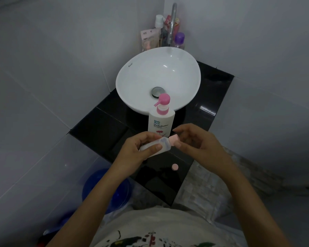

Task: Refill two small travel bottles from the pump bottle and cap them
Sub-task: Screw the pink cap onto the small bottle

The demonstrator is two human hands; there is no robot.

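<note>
My left hand [141, 146] holds a small translucent travel bottle [163, 144] lying almost sideways above the black counter. A pink cap [173, 139] sits at the bottle's mouth, pinched by the thumb and fingers of my right hand [196, 141]. Just behind the hands stands the white pump bottle [161, 122] with a pink pump head [163, 100], its spout pointing left. A second pink cap [175, 166] lies loose on the counter in front of the hands. No second travel bottle is visible.
A white bowl sink [132, 75] sits on the black tiled counter [100, 125], with a chrome tap [172, 24] and several toiletry bottles [179, 39] behind it. A blue bucket [96, 184] stands on the floor at the lower left. White tiled walls close in on both sides.
</note>
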